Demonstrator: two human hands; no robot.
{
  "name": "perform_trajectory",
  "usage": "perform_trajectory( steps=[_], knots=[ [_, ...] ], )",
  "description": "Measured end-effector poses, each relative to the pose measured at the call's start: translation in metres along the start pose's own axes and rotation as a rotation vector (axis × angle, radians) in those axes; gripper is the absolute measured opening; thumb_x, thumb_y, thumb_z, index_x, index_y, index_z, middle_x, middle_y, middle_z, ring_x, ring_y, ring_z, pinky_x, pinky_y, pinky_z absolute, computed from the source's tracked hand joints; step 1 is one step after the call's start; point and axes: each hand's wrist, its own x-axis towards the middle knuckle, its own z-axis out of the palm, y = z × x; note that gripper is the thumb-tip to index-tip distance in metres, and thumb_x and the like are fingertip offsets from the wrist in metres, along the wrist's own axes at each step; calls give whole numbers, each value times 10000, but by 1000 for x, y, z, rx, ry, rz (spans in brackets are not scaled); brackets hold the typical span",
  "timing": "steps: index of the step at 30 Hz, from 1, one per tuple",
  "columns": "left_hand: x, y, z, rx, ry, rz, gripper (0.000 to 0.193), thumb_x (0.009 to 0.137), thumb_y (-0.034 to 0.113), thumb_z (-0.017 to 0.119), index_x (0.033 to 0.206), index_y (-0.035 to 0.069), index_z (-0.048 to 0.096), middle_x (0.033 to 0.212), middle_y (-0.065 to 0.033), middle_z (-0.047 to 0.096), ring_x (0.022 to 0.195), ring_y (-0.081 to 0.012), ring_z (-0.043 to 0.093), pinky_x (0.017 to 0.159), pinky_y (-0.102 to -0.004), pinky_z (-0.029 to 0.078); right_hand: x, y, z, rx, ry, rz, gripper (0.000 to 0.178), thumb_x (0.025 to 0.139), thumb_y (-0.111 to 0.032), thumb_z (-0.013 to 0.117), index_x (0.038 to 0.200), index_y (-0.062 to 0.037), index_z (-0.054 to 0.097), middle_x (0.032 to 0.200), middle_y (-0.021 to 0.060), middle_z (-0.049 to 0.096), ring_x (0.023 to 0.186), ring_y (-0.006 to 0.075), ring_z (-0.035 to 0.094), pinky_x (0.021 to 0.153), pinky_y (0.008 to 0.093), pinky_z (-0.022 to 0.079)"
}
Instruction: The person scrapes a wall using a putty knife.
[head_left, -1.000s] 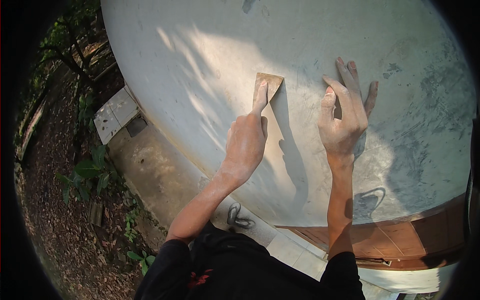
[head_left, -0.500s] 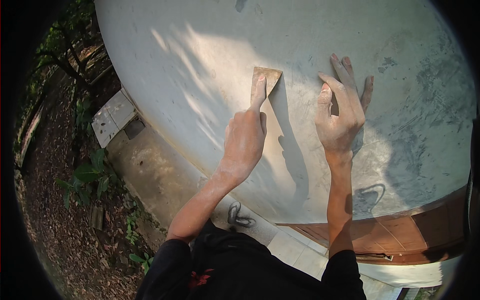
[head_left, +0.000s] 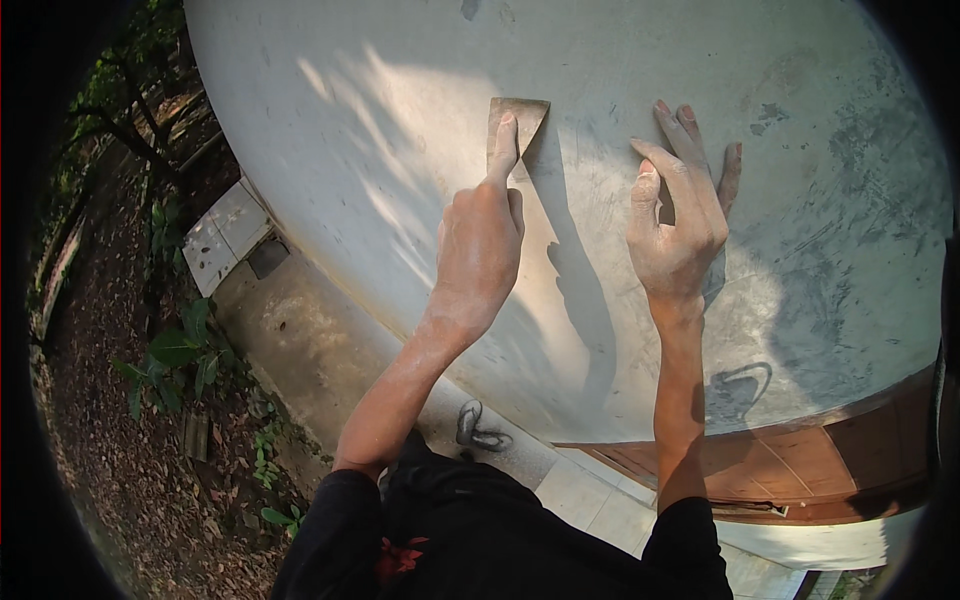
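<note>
A pale, dusty wall [head_left: 640,50] with a smooth grey coat fills most of the view. My left hand [head_left: 478,245] is closed round a putty knife [head_left: 530,113], its index finger stretched along the flared blade. The blade lies against or very near the wall in a sunlit patch; its handle is hidden in the fist. To the right, my right hand [head_left: 680,235] is held at the wall with fingers apart and bent, thumb close to the index finger. Nothing shows in it, and whether its fingertips touch the wall I cannot tell. White dust coats both hands.
A brown wooden door [head_left: 780,465] adjoins the wall at lower right. Below me are light floor tiles [head_left: 590,500] and a dark looped thing [head_left: 480,430] on the ledge. Leafy plants [head_left: 175,350] and leaf-strewn ground [head_left: 110,450] lie to the left.
My left hand has slid the putty knife up the wall and slightly left. My right hand has shifted only a little, slightly up and left.
</note>
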Motion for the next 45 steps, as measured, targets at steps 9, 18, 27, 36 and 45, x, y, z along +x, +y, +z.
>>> perform_trajectory(
  steps=[9, 18, 27, 36, 45],
  knots=[
    [1, -7, 3, 62, 6, 37, 668, 915, -49, 466, 1538, 42, 244, 503, -135, 535, 427, -204, 513, 527, -429, 469, 1, 2, 3, 9, 11, -11, 186, 899, -93, 574, 989, -114, 736, 1199, 59, 701, 1290, 239, 553, 1209, 497, 167],
    [-5, -11, 6, 93, -21, 81, 678, 922, -39, 477, 1544, 39, 219, 494, -113, 516, 419, -187, 476, 507, -411, 459, 0, 1, 3, -6, 13, -9, 182, 908, -108, 571, 981, -127, 737, 1195, 51, 704, 1292, 238, 551, 1211, 495, 164],
    [-6, -9, 8, 136, 2, 112, 705, 901, -59, 488, 1547, 57, 230, 497, -117, 531, 415, -190, 479, 482, -411, 447, 0, 1, 4, -15, 7, -9, 183, 905, -105, 571, 984, -118, 736, 1206, 59, 698, 1306, 237, 538, 1214, 492, 153],
    [-19, -14, 17, 149, -41, 100, 663, 905, -57, 476, 1529, 22, 265, 485, -97, 491, 412, -168, 438, 470, -390, 436, -2, 2, 5, 10, 19, 5, 179, 903, -102, 578, 992, -113, 733, 1206, 60, 698, 1291, 238, 551, 1210, 494, 169],
    [-20, -15, 13, 132, -57, 73, 652, 920, -56, 462, 1534, 48, 267, 489, -92, 464, 428, -149, 425, 477, -364, 436, -1, -1, 1, 53, 16, 23, 173, 908, -103, 586, 998, -124, 733, 1210, 56, 696, 1281, 236, 560, 1207, 491, 186]
  ],
)
